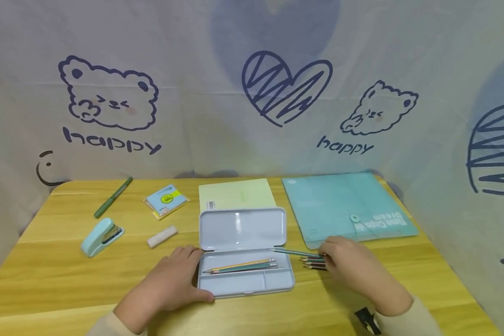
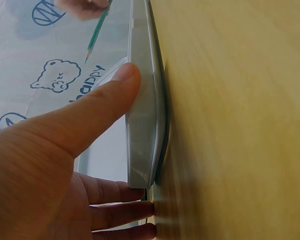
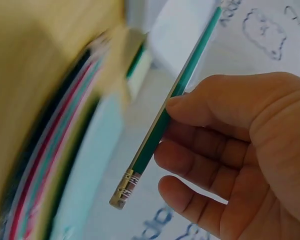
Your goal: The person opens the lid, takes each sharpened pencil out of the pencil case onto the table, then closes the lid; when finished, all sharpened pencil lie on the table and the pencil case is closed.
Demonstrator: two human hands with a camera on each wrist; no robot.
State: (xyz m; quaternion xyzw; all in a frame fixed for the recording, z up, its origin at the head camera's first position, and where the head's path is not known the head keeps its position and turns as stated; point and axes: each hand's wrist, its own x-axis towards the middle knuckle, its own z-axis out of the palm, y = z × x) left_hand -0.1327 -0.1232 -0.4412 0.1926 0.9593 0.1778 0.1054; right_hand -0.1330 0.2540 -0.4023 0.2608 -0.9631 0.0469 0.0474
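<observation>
An open pale pencil case (image 1: 242,229) lies on the table, its lid tipped back. My left hand (image 1: 172,282) holds its left end, the thumb along the front wall and the fingers at the side. Several pencils (image 1: 243,267) lie in the long rear compartment; the front compartments hold nothing visible. To the right of the case, my right hand (image 1: 354,268) pinches a green pencil (image 3: 155,127) between thumb and fingers, the pointed end toward the case and the eraser end outward. Below that hand lies a small bunch of pencils (image 1: 312,264) on the table, partly hidden by it.
A teal document folder (image 1: 332,205) lies at the back right, a pale green notebook (image 1: 235,191) behind the case. On the left are a stapler (image 1: 101,237), a white eraser (image 1: 162,237), sticky notes (image 1: 166,199) and a green pen (image 1: 113,197). A printed cloth (image 1: 201,116) hangs behind.
</observation>
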